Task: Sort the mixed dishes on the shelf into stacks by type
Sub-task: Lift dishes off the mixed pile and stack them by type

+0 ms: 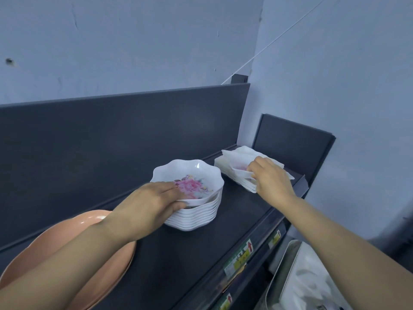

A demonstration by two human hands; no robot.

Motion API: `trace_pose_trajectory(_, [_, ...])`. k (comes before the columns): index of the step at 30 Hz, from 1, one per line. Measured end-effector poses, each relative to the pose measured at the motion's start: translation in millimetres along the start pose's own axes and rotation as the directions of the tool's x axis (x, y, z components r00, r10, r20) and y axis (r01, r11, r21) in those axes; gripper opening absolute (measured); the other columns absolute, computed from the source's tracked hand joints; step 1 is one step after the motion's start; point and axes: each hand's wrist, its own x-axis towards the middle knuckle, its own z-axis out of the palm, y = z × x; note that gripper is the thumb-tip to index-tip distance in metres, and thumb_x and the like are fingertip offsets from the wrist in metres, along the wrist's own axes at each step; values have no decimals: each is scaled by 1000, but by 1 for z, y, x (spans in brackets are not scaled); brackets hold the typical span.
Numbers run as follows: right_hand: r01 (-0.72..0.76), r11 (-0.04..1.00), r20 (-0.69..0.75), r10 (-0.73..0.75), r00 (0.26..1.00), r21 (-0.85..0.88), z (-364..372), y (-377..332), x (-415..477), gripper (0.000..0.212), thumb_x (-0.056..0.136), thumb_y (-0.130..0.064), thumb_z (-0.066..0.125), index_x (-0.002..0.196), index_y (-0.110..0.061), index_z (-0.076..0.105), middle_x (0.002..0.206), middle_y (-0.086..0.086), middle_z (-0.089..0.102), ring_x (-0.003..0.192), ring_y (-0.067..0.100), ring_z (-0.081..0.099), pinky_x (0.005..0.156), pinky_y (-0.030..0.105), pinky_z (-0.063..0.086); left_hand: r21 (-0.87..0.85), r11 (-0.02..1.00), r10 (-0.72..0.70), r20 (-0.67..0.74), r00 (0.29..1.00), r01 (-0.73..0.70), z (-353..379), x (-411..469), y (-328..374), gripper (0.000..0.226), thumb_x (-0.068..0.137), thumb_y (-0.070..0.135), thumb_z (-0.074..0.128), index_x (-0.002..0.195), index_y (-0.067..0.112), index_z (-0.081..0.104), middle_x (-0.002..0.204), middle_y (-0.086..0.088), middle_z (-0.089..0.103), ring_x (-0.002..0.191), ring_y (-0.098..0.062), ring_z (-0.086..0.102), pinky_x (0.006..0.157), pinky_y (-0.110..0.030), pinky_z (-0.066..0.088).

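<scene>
A stack of several white scalloped bowls with a pink flower print stands in the middle of the dark shelf. My left hand grips the near rim of the top bowl, fingers inside and thumb on the outside. Further right, at the shelf's end, lies a stack of white square dishes. My right hand pinches the near edge of the top square dish, which sits slightly tilted. Peach-coloured plates lie stacked at the lower left, partly hidden under my left forearm.
A dark back panel runs behind the shelf, and a dark side panel closes its right end. The front edge carries label tags. Below right is a metal tray holding white material.
</scene>
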Motion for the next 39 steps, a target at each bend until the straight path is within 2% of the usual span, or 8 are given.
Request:
trace_pose_trajectory(5, [-140, 961, 104, 118, 988, 239, 10, 8, 14, 11, 83, -3, 58, 85, -12, 63, 90, 2, 57, 90, 20, 49, 69, 38, 47, -1, 1000, 2, -23, 1000, -2, 4, -1, -6, 29, 93, 38, 39, 82, 20, 58, 70, 14, 36, 62, -6, 28, 60, -22, 33])
trace_pose_trajectory(11, [-240, 908, 216, 173, 961, 343, 21, 15, 17, 13, 84, -7, 62, 77, -17, 58, 83, 0, 52, 84, 20, 50, 70, 37, 46, 0, 1000, -6, 20, 1000, 6, 7, -2, -8, 36, 93, 40, 38, 82, 16, 61, 70, 7, 49, 61, -16, 46, 61, -27, 42])
trace_pose_trajectory(17, [-375, 910, 267, 323, 908, 178, 15, 28, 13, 12, 82, -9, 58, 80, -13, 68, 83, 7, 65, 83, 28, 56, 70, 34, 42, 7, 1000, 1, 22, 1000, -1, 8, -1, -3, 35, 95, 38, 37, 82, 18, 62, 70, 8, 51, 62, -16, 48, 62, -25, 42])
trace_pose_trajectory(20, [-323, 934, 303, 267, 915, 151, 11, 18, 11, 16, 78, -30, 57, 62, -30, 60, 72, -2, 63, 82, 27, 56, 74, 33, 37, 19, 1000, -6, 5, 1000, 6, 9, 0, -1, 34, 94, 39, 37, 80, 20, 61, 68, 9, 50, 61, -14, 47, 61, -22, 36])
trace_pose_trajectory(24, [-286, 954, 240, 258, 936, 93, 16, -7, 16, 44, 80, -62, 52, 79, -20, 67, 85, -3, 63, 98, 23, 56, 90, 39, 38, 24, 999, -22, 4, 1000, 22, 11, 2, 4, 38, 94, 39, 35, 74, 18, 59, 66, 8, 50, 59, -15, 47, 58, -24, 38])
trace_pose_trajectory(28, [-356, 934, 167, 346, 923, 29, 18, -27, 26, 33, 90, -34, 50, 64, -14, 56, 67, 2, 51, 83, 29, 57, 67, 31, 31, -2, 999, -36, 29, 999, 36, 12, 1, 6, 41, 96, 41, 33, 78, 18, 62, 70, 8, 53, 64, -15, 51, 60, -29, 46])
trace_pose_trajectory(32, [-259, 966, 154, 256, 954, -1, 15, -26, 20, 20, 90, -11, 46, 85, -5, 65, 82, 5, 59, 87, 30, 57, 70, 31, 41, -11, 999, -41, 47, 998, 41, 13, 1, 5, 43, 96, 42, 31, 84, 18, 65, 73, 8, 56, 68, -15, 54, 63, -30, 48])
trace_pose_trajectory(39, [-386, 891, 243, 330, 912, 238, 10, 25, -16, 24, 96, -16, 48, 90, -5, 69, 94, 11, 63, 86, 33, 58, 75, 41, 49, -14, 999, -47, 58, 997, 48, 13, 2, 6, 46, 96, 44, 29, 84, 18, 65, 74, 7, 57, 68, -16, 54, 63, -33, 48])
